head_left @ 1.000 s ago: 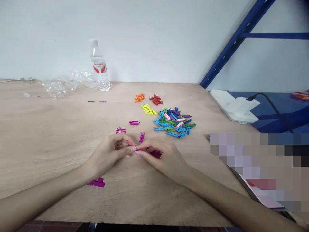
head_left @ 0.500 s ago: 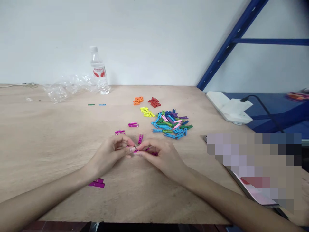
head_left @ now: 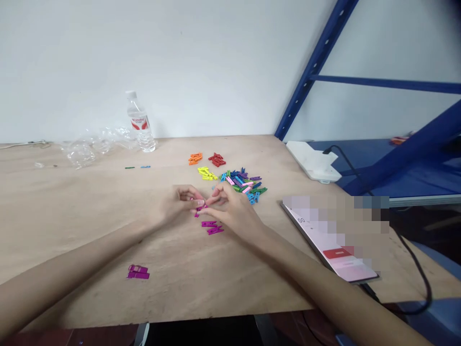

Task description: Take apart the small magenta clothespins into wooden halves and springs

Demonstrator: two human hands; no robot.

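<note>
My left hand [head_left: 178, 204] is closed, its thumb and forefinger pinching a small magenta clothespin [head_left: 200, 208]. My right hand [head_left: 234, 211] meets it from the other side, thumb and forefinger tips closed at the same clothespin; the fingers partly cover it. Just below the fingertips lie two magenta clothespins [head_left: 212, 227] on the wooden table [head_left: 173, 293]. Two magenta pieces [head_left: 139, 272] rest side by side near my left forearm. Behind my right hand is a mixed heap of clothespins [head_left: 243, 179] in blue, green, pink and purple.
Yellow [head_left: 207, 174], orange [head_left: 195, 158] and red clothespins [head_left: 217, 159] lie in separate groups. Further back stand a water bottle [head_left: 139, 122] and crumpled clear plastic [head_left: 81, 153]. At right are a tablet [head_left: 309, 235], a white stand [head_left: 313, 163] and a blue metal frame [head_left: 306, 81].
The view has turned a little to the right. Both hands have moved away from me across the table, uncovering two magenta clothespins in front and covering others behind.
</note>
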